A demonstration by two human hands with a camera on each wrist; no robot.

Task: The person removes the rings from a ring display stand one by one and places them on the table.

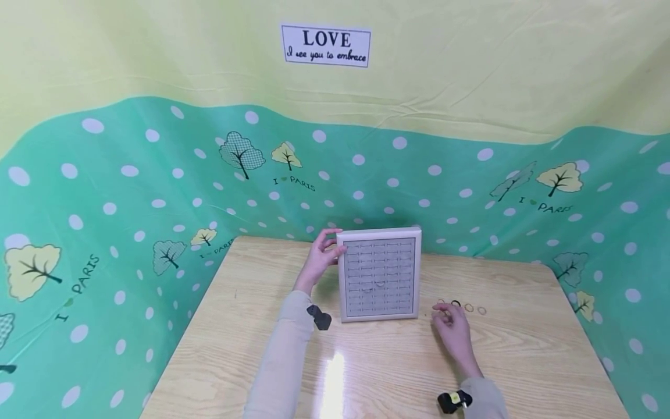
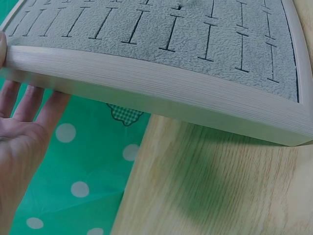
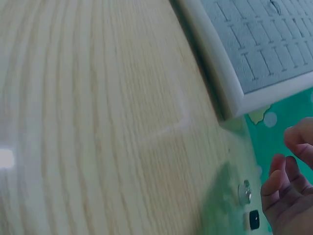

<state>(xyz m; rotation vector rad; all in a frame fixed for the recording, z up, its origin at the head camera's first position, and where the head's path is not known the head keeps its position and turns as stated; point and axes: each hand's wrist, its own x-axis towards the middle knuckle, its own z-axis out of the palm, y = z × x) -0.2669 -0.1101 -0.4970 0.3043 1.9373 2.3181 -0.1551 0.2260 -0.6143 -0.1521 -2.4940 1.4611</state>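
A ring display board (image 1: 379,317) with a pale frame and grey slotted padding leans upright near the back of the table. My left hand (image 1: 318,259) grips its upper left edge; in the left wrist view the fingers reach behind the frame (image 2: 161,73). A ring (image 1: 380,284) sits in a slot near the middle. Right of the board, my right hand (image 1: 454,333) hovers by a row of loose rings, its fingers loosely bent. The right wrist view shows a gap between thumb and fingers, with a silver ring (image 3: 244,192) and a black ring (image 3: 254,219) beside them.
Farther right in the row lie a gold-coloured ring (image 1: 469,307) and a pale ring (image 1: 482,311). The wooden table (image 1: 387,372) meets a green and yellow printed cloth (image 1: 361,169) at the back and sides.
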